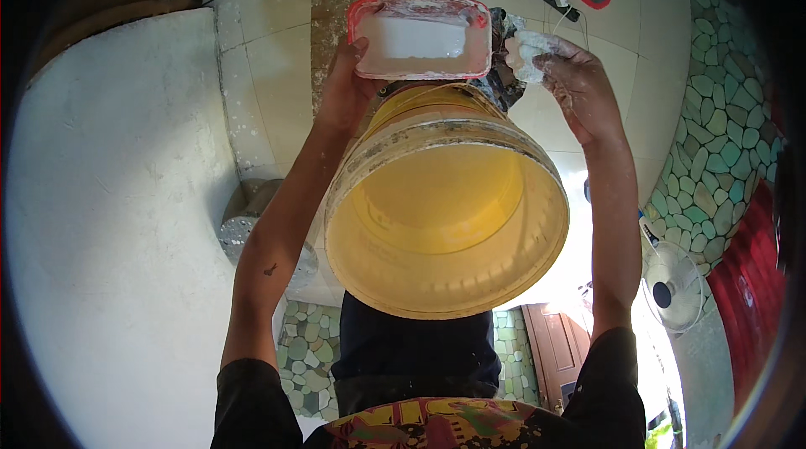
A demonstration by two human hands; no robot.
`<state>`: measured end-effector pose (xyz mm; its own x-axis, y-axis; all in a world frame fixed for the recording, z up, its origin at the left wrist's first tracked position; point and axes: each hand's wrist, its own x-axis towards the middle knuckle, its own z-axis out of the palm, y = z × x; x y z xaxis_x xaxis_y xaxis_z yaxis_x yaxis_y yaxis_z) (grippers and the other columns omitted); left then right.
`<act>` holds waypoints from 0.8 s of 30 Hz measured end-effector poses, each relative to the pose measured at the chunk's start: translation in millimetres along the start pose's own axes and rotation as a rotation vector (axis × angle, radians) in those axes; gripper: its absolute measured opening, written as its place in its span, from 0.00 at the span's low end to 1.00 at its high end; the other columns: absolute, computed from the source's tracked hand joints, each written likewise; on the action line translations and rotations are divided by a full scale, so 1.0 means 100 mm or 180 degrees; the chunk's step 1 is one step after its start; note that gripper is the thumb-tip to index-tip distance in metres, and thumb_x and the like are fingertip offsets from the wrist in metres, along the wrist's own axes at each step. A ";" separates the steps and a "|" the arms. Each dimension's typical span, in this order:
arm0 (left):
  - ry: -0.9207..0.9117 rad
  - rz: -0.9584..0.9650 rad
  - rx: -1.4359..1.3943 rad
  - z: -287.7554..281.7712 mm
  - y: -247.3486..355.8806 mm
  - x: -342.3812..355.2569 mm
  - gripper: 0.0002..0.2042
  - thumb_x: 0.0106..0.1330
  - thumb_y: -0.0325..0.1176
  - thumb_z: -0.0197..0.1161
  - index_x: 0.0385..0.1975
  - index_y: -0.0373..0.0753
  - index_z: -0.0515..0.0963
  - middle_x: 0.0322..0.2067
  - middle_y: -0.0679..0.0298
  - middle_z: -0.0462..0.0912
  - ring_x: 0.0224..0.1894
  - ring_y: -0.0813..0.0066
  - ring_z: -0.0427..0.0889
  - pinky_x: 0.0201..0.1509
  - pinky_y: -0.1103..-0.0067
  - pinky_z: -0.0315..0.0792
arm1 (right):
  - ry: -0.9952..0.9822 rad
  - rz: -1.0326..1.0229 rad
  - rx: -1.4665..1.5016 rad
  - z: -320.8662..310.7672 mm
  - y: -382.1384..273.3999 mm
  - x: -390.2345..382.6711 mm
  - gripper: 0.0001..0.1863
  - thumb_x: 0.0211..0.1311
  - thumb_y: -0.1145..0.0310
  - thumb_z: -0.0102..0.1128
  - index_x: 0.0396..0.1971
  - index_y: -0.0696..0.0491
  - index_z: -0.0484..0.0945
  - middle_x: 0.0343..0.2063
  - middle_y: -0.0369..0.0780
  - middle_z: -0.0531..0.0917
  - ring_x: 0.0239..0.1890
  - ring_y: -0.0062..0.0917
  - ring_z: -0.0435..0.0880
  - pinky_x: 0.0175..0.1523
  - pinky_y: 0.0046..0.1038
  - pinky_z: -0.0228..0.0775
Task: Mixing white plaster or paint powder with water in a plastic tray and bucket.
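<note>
Being clasped by the left hand, the red-rimmed tub of white liquid is held at the far side of the yellow bucket while a white-smeared pad is pinched in the right hand, liquid-handling seemingly underway and a level tub probably called for.

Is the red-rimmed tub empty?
No, the tub is not empty: white material shows inside it. How deep it is, I cannot tell.

No words, numbers or signs can be read, not even in the shirt print.
</note>
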<state>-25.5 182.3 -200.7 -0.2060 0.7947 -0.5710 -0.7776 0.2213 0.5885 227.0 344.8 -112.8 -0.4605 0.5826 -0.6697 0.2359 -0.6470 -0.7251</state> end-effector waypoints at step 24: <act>-0.0022 0.0193 0.0027 0.14 0.01 0.03 0.22 0.71 0.38 0.53 0.61 0.35 0.65 0.54 0.57 0.77 0.56 0.66 0.79 0.61 0.69 0.73 | 0.0266 -0.1752 -0.2085 0.63 -0.29 0.03 0.18 0.52 0.77 0.67 0.46 0.60 0.83 0.42 0.51 0.85 0.42 0.40 0.86 0.52 0.32 0.76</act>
<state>-18.7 193.1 -194.2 -0.2484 0.8107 -0.5302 -0.7587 0.1774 0.6268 165.1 334.3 -83.9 -0.5960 0.7811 -0.1864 0.4557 0.1379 -0.8794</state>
